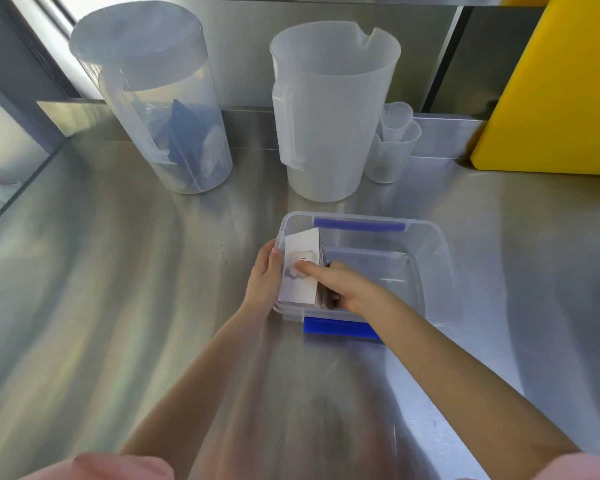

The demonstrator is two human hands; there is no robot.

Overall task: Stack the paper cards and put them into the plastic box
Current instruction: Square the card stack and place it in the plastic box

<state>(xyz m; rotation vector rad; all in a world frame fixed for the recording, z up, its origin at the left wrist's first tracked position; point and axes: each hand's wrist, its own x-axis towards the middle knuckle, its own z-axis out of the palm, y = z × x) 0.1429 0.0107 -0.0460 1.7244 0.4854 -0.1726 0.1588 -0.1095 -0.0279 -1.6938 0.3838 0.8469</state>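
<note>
A clear plastic box (437, 247) with blue clips stands on the steel counter at the centre. A stack of white paper cards (300, 249) leans against the box's left wall, inside it, with a faint picture on the top card. My left hand (264, 275) rests against the outside of the box's left wall, with its thumb on the cards' left edge. My right hand (347, 284) reaches into the box. Its thumb presses on the top card and its fingers wrap around the stack's right edge.
Two large translucent jugs stand behind the box: one with a lid (153, 105) at the back left, one without a lid (329, 112) at the back centre. Small nested measuring cups (394, 143) stand beside it. A yellow board (561, 84) leans at the back right.
</note>
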